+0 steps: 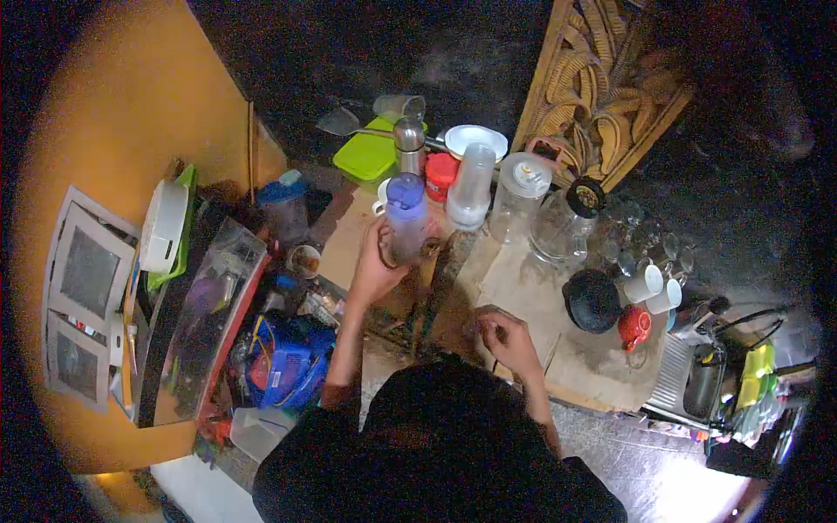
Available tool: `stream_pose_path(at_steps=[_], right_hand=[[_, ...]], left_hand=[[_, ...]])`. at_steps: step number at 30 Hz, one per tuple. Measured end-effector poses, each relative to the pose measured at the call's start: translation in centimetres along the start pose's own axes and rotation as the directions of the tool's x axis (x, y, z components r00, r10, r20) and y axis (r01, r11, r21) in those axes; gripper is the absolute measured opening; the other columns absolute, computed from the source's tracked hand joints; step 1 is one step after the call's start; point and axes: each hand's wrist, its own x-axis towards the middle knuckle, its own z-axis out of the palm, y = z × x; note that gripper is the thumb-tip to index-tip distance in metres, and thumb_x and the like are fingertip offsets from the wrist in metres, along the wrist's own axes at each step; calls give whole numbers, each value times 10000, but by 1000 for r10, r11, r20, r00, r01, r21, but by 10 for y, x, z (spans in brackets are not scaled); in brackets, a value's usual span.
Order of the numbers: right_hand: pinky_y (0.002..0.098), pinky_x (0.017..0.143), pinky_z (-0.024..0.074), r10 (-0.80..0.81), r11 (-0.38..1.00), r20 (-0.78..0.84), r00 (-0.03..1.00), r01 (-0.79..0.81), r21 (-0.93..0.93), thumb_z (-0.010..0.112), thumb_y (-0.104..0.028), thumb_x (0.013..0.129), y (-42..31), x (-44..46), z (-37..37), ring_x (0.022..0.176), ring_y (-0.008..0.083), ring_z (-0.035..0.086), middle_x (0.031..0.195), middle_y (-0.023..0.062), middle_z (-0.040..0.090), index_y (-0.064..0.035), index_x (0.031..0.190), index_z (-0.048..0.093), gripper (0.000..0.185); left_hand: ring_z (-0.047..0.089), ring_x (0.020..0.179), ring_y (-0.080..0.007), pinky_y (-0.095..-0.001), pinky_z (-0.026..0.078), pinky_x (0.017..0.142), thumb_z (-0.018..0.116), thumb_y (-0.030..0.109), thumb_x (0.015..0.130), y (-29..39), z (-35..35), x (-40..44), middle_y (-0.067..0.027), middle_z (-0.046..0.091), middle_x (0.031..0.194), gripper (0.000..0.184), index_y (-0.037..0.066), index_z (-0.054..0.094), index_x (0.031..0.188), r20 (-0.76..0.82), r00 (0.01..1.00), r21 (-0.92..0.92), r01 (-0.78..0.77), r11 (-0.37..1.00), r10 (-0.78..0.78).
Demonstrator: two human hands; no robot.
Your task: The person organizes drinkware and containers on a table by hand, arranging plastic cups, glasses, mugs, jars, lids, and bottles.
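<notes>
My left hand (377,268) is wrapped around the lower part of a clear bottle with a purple-blue lid (405,197), which stands upright at the table's left part. My right hand (507,338) is over the front of the table, its fingers curled in, and no object shows in it. Just behind the bottle are a steel flask (409,146), a red container (441,174) and a stack of clear plastic cups (472,187). A white mug (382,199) is partly hidden by the bottle.
Right of the cups stand a clear jar (521,196) and a glass jug with a dark lid (558,235). Farther right are a black bowl (592,301), a red pot-like item (635,328), white mugs (643,283) and several glasses. A blue bag (292,362) lies at left.
</notes>
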Motion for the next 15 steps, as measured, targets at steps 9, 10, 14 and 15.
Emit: stream_pose_path(at_steps=[9, 10, 14, 15], right_hand=[[322, 725, 547, -60, 998, -180, 982, 61, 3, 646, -48, 968, 7, -13, 5, 771, 228, 685, 916, 142, 725, -9, 1093, 722, 152], [322, 725, 547, -56, 998, -183, 982, 58, 6, 646, -48, 968, 11, -14, 5, 771, 228, 685, 916, 142, 725, -9, 1093, 722, 152], [367, 795, 551, 34, 999, -125, 992, -38, -29, 638, -12, 920, 14, -19, 0, 887, 314, 678, 1046, 165, 707, 1, 1107, 691, 195], [398, 880, 564, 62, 996, -63, 996, -66, -55, 632, 5, 891, 11, -18, -3, 1017, 380, 692, 1184, 183, 711, 14, 1131, 677, 244]], left_hand=[[687, 1119, -348, -429, 537, 963, 924, 95, 716, -22, 18, 16, -167, 710, 1171, 689, 15, 571, 1301, -41, 999, 156, -9, 988, 16], [687, 1119, -348, -429, 537, 963, 924, 95, 716, -21, 21, 20, -167, 710, 1171, 689, 15, 571, 1301, -37, 999, 157, -9, 988, 15], [704, 1102, -310, -406, 551, 936, 960, 220, 741, -8, 30, 55, -182, 709, 1170, 695, -10, 580, 1276, -70, 996, -7, -48, 999, 48], [710, 1092, -299, -402, 554, 930, 964, 277, 750, -6, 32, 60, -181, 711, 1164, 706, -15, 584, 1269, -51, 998, -5, 30, 1000, -31]])
